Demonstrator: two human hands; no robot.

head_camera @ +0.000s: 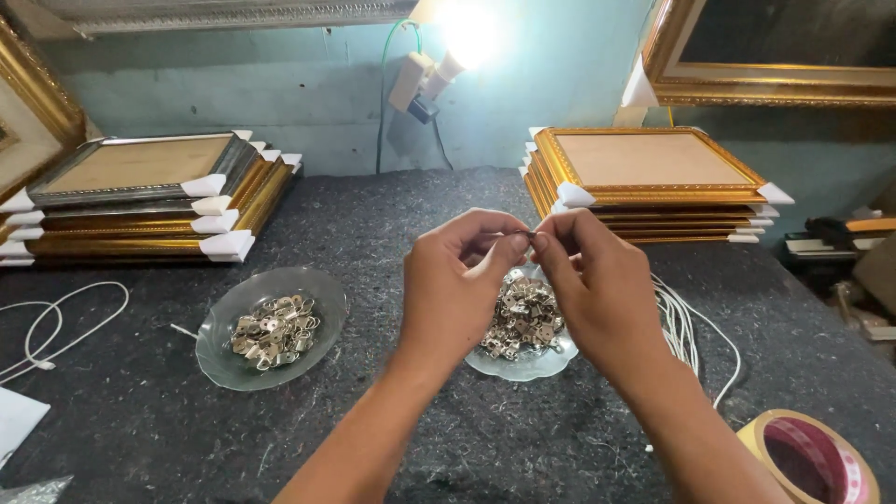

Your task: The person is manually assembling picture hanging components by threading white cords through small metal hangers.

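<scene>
Both hands meet mid-bench: left hand (457,280) and right hand (593,285) pinch one small metal piece (528,235) between fingertips, directly above the near glass dish (560,359) of hangers, equally close to both.

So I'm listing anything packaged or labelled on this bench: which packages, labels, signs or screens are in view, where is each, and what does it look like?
Tape roll: bottom right corner of the bench, round, tan rim with a red and white inner band.
Clear plastic bag: bottom left corner, crumpled, only partly in frame.
White sheet: left edge, flat, blank as far as it shows.
No signs or screens show.
</scene>
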